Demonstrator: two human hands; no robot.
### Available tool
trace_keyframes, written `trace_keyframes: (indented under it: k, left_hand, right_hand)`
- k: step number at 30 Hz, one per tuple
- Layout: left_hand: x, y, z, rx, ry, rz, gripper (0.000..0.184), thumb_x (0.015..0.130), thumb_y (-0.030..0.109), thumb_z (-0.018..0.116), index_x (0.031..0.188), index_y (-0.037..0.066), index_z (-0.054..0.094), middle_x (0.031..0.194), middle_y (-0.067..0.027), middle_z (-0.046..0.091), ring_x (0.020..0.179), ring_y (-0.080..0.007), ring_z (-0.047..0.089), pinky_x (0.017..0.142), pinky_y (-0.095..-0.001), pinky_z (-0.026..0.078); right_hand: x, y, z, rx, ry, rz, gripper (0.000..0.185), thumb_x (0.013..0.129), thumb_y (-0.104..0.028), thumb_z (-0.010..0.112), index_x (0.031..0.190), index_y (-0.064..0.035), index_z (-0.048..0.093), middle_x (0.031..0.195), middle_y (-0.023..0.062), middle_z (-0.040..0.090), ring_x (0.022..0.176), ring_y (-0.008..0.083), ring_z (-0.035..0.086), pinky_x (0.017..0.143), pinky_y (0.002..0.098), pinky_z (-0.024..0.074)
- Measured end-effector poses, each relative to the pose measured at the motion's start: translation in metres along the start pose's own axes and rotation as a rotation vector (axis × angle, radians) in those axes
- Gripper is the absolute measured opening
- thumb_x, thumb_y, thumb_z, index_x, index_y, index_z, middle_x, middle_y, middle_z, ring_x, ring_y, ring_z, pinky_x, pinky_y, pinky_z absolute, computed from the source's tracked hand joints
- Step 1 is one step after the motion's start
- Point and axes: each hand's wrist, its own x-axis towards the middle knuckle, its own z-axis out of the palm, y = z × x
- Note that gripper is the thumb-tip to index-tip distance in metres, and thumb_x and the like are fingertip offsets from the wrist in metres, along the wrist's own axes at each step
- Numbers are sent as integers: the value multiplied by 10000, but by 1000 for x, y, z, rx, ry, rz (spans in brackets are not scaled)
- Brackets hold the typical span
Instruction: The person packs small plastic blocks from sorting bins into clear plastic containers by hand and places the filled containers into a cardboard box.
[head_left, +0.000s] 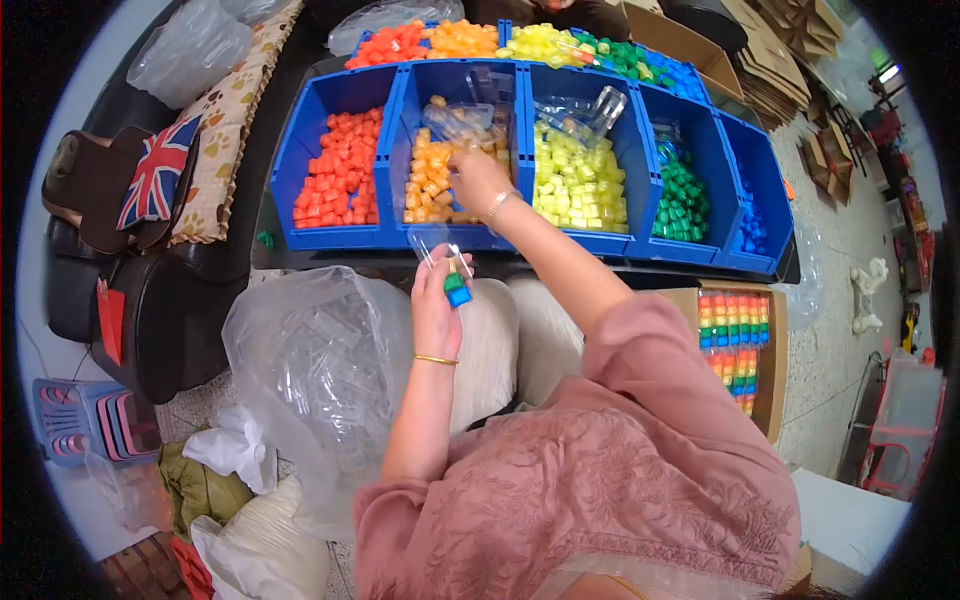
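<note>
My left hand point(436, 302) is closed around a clear plastic tube point(434, 246), held upright in front of the bins. Blue, green and yellow pieces point(457, 287) sit stacked at its lower end. My right hand point(480, 186) reaches into the bin of small orange blocks point(428, 172), its fingers bent together among them. Whatever those fingertips pinch is hidden. Beside that bin are red blocks point(340, 170) on the left and yellow blocks point(580, 185) on the right. Green blocks point(682, 200) and blue blocks point(750, 232) fill the bins farther right.
A large clear bag of plastic tubes point(335, 360) stands left of my legs. On my right, a cardboard box point(772, 385) holds rainbow-coloured filled packs point(735, 322). More coloured blocks point(545, 45) lie in a back row of bins. A dark chair point(165, 335) stands at left.
</note>
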Motion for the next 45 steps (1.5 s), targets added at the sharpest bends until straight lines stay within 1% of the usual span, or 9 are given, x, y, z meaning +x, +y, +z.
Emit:
trace_keyframes:
  k: [7,11,21,23,27,33,36,39,45]
  left_hand:
    - [-1,29,-20,21,46,42,351,919,115,503,1245,-4,450,1029,-150,605,832,-179,599,722,-326,513]
    - [3,38,-35,-27,2,-14,422,963,222,487,1336,40,410,1013,-113,602,850,-173,603,762,-333,518]
    - [19,52,-72,-18,25,85,327,953,344,523,1148,83,548,866,-35,608,743,-142,603,673,-301,522]
    - [17,62,-75,-63,60,76,296,943,279,540,1154,72,552,884,-53,622,741,-148,608,674,-304,525]
    - [6,79,-75,-74,162,129,331,953,215,502,1218,17,525,1001,-105,629,816,-168,614,679,-298,529]
    - [3,85,-84,-78,122,159,380,971,260,482,1292,57,470,1008,-73,602,855,-148,577,763,-315,500]
    - [8,83,-88,-130,88,142,470,991,314,442,1373,47,382,1007,-83,582,858,-138,573,761,-323,507]
    - [17,85,-80,-121,62,125,458,992,369,430,1324,53,430,996,-68,588,859,-136,573,751,-320,504]
    - [36,76,-65,-95,-73,62,297,971,342,496,1169,122,523,946,-14,598,790,-113,576,684,-265,490]
  right_hand:
    - [45,8,52,-150,245,203,198,790,-129,613,912,27,610,933,263,632,930,389,610,827,436,494]
    - [30,-3,32,74,306,126,190,767,-144,657,924,-36,653,898,156,668,844,333,640,735,407,507]
    - [-3,-100,-1,391,-482,-301,117,787,-156,650,828,-47,640,850,114,634,785,302,616,680,386,487]
    - [31,-107,33,254,-184,-406,96,797,-113,612,840,-39,654,840,137,634,813,314,630,691,394,507]
    - [86,-115,124,-391,-419,-144,196,789,-37,574,943,-34,694,989,199,661,946,334,649,775,397,545]
    - [86,-107,144,-421,-370,-87,179,808,-45,557,917,-58,699,1030,195,660,946,325,654,764,424,544]
    - [73,-118,117,44,17,-131,101,809,-92,581,773,-19,641,922,174,655,818,317,663,679,380,532]
    - [38,-131,60,629,-207,-58,108,777,-132,631,761,-26,642,869,144,635,800,308,633,687,364,503]
    - [-6,-108,40,503,-54,-178,88,737,-127,670,756,-44,651,795,120,592,865,273,572,763,358,463]
